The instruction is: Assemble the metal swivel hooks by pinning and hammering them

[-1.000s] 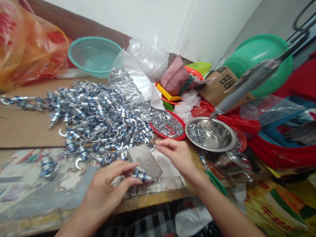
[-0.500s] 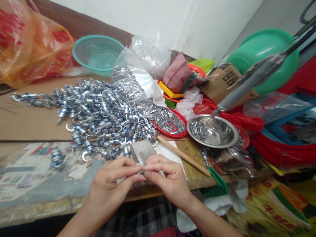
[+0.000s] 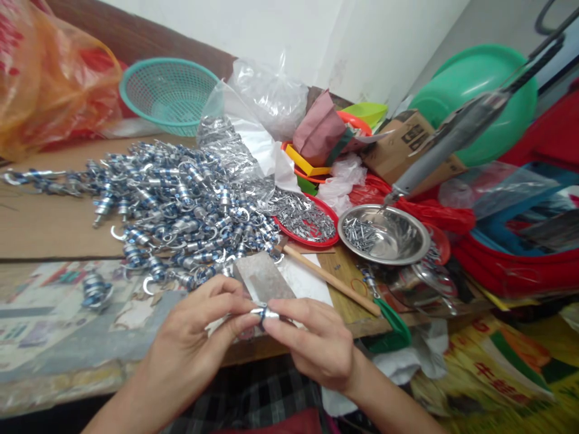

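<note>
Together, the person's left hand [image 3: 196,325] and right hand [image 3: 319,340] pinch a shiny metal fitting [image 3: 270,313] near the grey block [image 3: 262,274].

1 head-worn camera looks forward and down, from close above, across the workbench [image 3: 345,266].

Left hand [image 3: 199,325] and right hand [image 3: 314,337] pinching one metal fitting [image 3: 268,314] by the near end of the grey block [image 3: 262,270], blue-and-silver pile [image 3: 181,208] to its left, wooden-handled tool [image 3: 332,279] to its right, steel bowl [image 3: 394,238] farther right.
</note>
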The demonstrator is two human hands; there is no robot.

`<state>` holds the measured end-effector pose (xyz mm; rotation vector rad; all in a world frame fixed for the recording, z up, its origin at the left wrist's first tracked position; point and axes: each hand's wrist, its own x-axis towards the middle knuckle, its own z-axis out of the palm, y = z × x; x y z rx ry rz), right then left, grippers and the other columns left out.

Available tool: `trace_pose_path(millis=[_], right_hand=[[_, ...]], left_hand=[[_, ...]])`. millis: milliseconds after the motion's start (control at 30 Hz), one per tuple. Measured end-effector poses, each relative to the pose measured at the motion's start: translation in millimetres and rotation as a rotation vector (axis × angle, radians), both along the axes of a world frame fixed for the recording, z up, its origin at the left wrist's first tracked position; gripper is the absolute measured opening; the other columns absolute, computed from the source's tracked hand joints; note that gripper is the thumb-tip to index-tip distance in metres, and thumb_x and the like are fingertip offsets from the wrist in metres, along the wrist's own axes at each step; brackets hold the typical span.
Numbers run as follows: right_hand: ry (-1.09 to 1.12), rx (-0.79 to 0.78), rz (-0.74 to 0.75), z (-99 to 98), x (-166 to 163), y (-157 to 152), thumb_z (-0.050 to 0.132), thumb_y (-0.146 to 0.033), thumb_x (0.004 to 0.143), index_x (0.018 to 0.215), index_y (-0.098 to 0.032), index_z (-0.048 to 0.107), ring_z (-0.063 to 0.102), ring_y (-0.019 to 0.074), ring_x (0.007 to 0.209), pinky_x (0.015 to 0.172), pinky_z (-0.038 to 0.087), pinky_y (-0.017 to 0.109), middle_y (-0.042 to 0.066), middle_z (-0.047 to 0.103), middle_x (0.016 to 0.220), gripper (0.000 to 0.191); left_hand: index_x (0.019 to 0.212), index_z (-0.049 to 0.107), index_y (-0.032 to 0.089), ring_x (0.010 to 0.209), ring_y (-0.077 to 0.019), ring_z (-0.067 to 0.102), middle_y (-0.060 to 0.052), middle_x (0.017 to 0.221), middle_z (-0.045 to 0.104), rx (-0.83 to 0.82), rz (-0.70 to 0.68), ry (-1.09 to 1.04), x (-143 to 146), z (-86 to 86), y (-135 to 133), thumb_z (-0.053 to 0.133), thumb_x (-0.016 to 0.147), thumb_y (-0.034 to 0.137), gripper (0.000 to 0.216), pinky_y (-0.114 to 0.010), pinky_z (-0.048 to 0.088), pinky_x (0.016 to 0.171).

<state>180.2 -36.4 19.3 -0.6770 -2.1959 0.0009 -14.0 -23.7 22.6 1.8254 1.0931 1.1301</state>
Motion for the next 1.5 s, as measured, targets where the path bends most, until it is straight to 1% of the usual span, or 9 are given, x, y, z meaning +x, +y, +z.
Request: trace_pose_path(millis=[200, 300, 467, 533, 633, 800, 967, 1233, 1500], right_hand=[[0.333, -0.291, 0.005, -5.4, -10, 1, 0.063, -0.006, 0.076, 0.09, -0.016, 0.072, 0.067, 0.0143, 0.073, 0.066, 0.055, 0.021, 0.011, 0.071, 0.086, 0.02], [0.436, -0.386, -0.039, -5.7, -16, 0, 0.069, -0.009, 0.072, 0.088, -0.017, 0.074, 0.067, 0.0153, 0.068, 0.062, 0.055, 0.022, 0.009, 0.071, 0.079, 0.018], [0.312, -0.615, -0.081, 0.5, -11, 16, 0.069, -0.019, 0.073, 0.078, -0.017, 0.075, 0.066, 0.0144, 0.063, 0.056, 0.053, 0.022, 0.006, 0.071, 0.071, 0.008], [0.116, -0.594, -0.266, 2.7, 3, 40, 0.064, -0.022, 0.078, 0.079, -0.019, 0.074, 0.067, 0.0135, 0.07, 0.065, 0.053, 0.022, 0.003, 0.072, 0.077, 0.011], [-0.165, -0.459, -0.769, 1.2, 31, 93, 0.049, -0.019, 0.087, 0.096, -0.019, 0.07, 0.064, 0.0162, 0.094, 0.085, 0.048, 0.027, 0.007, 0.07, 0.1, 0.023], [-0.384, -0.546, -0.955, -11.6, 56, 161, 0.058, -0.01, 0.074, 0.103, -0.011, 0.066, 0.063, 0.0332, 0.094, 0.08, 0.047, 0.043, 0.019, 0.068, 0.094, 0.03], [-0.515, -0.585, -0.971, -18.7, 56, 178, 0.062, -0.014, 0.07, 0.112, -0.013, 0.059, 0.062, 0.0342, 0.096, 0.08, 0.047, 0.043, 0.02, 0.066, 0.1, 0.041], [-0.493, -0.576, -0.816, -30.5, 72, 185, 0.06, -0.021, 0.077, 0.109, -0.022, 0.065, 0.059, 0.0205, 0.102, 0.09, 0.042, 0.028, 0.008, 0.064, 0.112, 0.033], [-0.251, -0.542, -0.792, -34.6, 74, 183, 0.059, -0.017, 0.077, 0.078, -0.021, 0.072, 0.063, 0.0194, 0.088, 0.084, 0.044, 0.028, 0.005, 0.072, 0.087, 0.014]], left_hand=[[0.068, 0.073, 0.024, 0.072, -0.0195, 0.066, -0.001, 0.074, 0.074, -0.351, -0.027, -0.044, 2, 4.7, 1, 0.062, 0.074, 0.034, 0.016, -0.024, 0.049, 0.066], [0.087, 0.073, 0.023, 0.076, -0.0215, 0.067, -0.001, 0.078, 0.076, -0.537, 0.036, -0.198, 6, 1.7, -1, 0.069, 0.064, 0.034, 0.026, -0.026, 0.052, 0.068], [0.107, 0.063, 0.019, 0.08, -0.0214, 0.067, -0.003, 0.087, 0.075, -0.634, 0.11, -0.317, 9, -10.5, 2, 0.075, 0.057, 0.034, 0.053, -0.028, 0.053, 0.072], [0.109, 0.06, 0.018, 0.083, -0.0209, 0.066, -0.004, 0.09, 0.074, -0.668, 0.068, -0.324, 7, -12.7, 6, 0.072, 0.063, 0.037, 0.052, -0.028, 0.052, 0.075], [0.114, 0.052, 0.019, 0.086, -0.0207, 0.065, -0.004, 0.09, 0.071, -0.737, -0.026, -0.359, 3, -11.8, 14, 0.072, 0.065, 0.038, 0.056, -0.028, 0.051, 0.076], [0.116, 0.041, 0.022, 0.076, -0.0167, 0.061, 0.001, 0.079, 0.065, -0.779, -0.158, -0.354, -1, -11.8, 21, 0.07, 0.07, 0.033, 0.055, -0.026, 0.048, 0.068], [0.119, 0.034, 0.023, 0.068, -0.0147, 0.058, 0.001, 0.078, 0.059, -0.849, -0.263, -0.43, -4, -19.9, 26, 0.069, 0.071, 0.028, 0.06, -0.026, 0.046, 0.062], [0.113, 0.034, 0.024, 0.064, -0.0129, 0.056, 0.002, 0.077, 0.057, -0.832, -0.226, -0.463, -4, -24.0, 30, 0.072, 0.065, 0.023, 0.06, -0.026, 0.046, 0.058], [0.111, 0.035, 0.023, 0.063, -0.0131, 0.056, 0.002, 0.077, 0.056, -0.823, -0.203, -0.456, -2, -21.8, 29, 0.072, 0.064, 0.027, 0.06, -0.028, 0.045, 0.059]])
